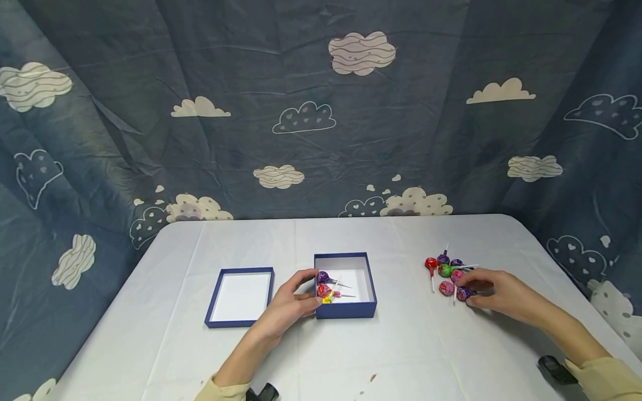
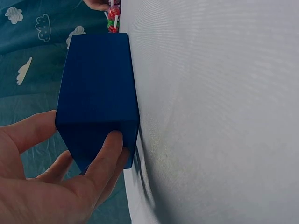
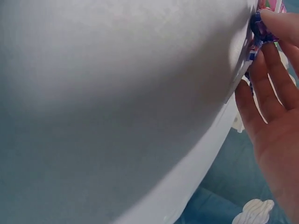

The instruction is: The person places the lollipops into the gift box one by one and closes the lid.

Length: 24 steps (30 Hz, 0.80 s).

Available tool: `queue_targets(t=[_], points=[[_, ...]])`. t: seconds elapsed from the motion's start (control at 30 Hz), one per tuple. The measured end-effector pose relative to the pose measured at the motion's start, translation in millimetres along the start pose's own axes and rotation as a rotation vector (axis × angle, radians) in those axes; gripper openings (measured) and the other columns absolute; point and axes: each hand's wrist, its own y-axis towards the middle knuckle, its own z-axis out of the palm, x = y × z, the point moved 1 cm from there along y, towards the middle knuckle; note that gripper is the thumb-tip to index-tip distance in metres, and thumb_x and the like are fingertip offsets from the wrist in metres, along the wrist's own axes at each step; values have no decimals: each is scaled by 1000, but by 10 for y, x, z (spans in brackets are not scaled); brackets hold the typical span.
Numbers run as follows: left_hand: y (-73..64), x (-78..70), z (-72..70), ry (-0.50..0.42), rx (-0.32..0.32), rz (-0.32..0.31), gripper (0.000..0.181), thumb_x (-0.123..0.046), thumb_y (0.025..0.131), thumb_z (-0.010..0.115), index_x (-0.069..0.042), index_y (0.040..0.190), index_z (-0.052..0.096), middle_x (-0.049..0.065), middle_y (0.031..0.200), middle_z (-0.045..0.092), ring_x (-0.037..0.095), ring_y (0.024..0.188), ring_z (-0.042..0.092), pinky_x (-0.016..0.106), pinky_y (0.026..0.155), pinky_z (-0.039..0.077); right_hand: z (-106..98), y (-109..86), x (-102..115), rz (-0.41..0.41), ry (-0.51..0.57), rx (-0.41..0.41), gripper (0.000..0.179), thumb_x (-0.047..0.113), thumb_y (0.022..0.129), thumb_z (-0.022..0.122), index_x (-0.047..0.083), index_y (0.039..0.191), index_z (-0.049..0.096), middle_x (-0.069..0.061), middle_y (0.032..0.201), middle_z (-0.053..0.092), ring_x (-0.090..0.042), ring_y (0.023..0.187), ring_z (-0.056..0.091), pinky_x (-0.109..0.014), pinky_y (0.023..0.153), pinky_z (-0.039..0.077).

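A dark blue box (image 1: 346,311) with a white inside stands open-topped mid-table. My left hand (image 1: 286,309) grips its left side, thumb near the front corner and fingers near the back one. The left wrist view shows those fingers against the blue outer wall (image 2: 96,79). Inside the box lie a purple lollipop (image 1: 323,277), a red one (image 1: 323,290) and a yellow one (image 1: 327,299). On the right, my right hand (image 1: 506,292) pinches a purple-blue lollipop (image 3: 258,28) at the near edge of a loose pile of several lollipops (image 1: 444,270).
Left of the box lies its blue-rimmed lid (image 1: 233,323), white inside up. A white cloth (image 1: 391,356) covers the table. Behind hangs a dark blue curtain (image 1: 241,150) with cloud prints. Small brown specks (image 1: 373,377) mark the cloth near the front.
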Motion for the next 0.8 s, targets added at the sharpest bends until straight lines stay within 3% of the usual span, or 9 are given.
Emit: queue_targets(t=[0.5, 0.8], points=[[23, 18, -4, -15, 2, -6, 60, -1, 87, 66, -10, 143, 47, 20, 155, 29, 32, 116, 59, 41, 87, 54, 36, -10, -10, 42, 30, 10, 31, 12, 79, 81, 11, 107, 68, -2, 104, 65, -18, 91, 59, -27, 82, 53], [21, 14, 0, -8, -6, -10, 61, -1, 85, 67, -10, 142, 48, 20, 154, 31, 31, 115, 60, 41, 86, 54, 47, -71, 80, -8, 187, -40, 34, 11, 82, 79, 4, 112, 66, -6, 103, 65, -12, 86, 59, -25, 73, 53]])
